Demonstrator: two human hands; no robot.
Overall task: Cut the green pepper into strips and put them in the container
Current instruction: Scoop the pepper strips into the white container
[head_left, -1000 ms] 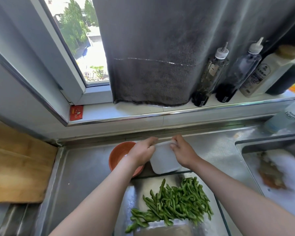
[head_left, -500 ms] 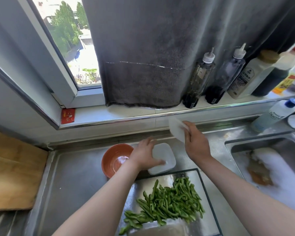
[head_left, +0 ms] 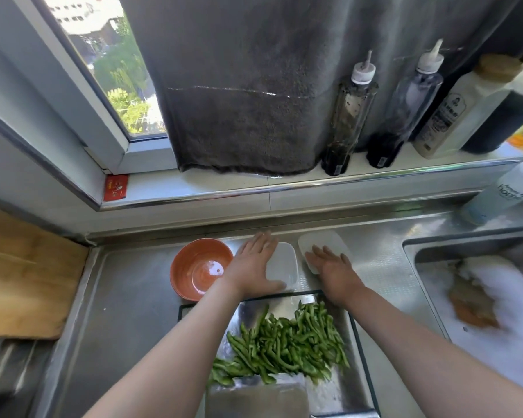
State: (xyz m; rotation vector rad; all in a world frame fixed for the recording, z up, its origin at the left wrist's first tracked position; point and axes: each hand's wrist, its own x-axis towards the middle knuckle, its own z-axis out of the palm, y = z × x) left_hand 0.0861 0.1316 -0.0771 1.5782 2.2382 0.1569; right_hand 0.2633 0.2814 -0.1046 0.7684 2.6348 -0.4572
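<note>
Container (head_left: 284,263) open, lid (head_left: 329,241) parked beside it: left hand (head_left: 251,267) flat vs its side, right hand (head_left: 329,267) flat on lid, neither gripping, prob. readying for pepper strips (head_left: 287,339) heaped on steel board (head_left: 284,301) nearby.

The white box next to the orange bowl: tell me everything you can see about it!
The container is a small white box of cloudy plastic with rounded corners. It stands upright and open on the steel counter, between the orange bowl and the white lid, just beyond the board with the green pepper strips. No strips show inside it. The left hand lies flat across its left side, thumb along the near rim.
</note>
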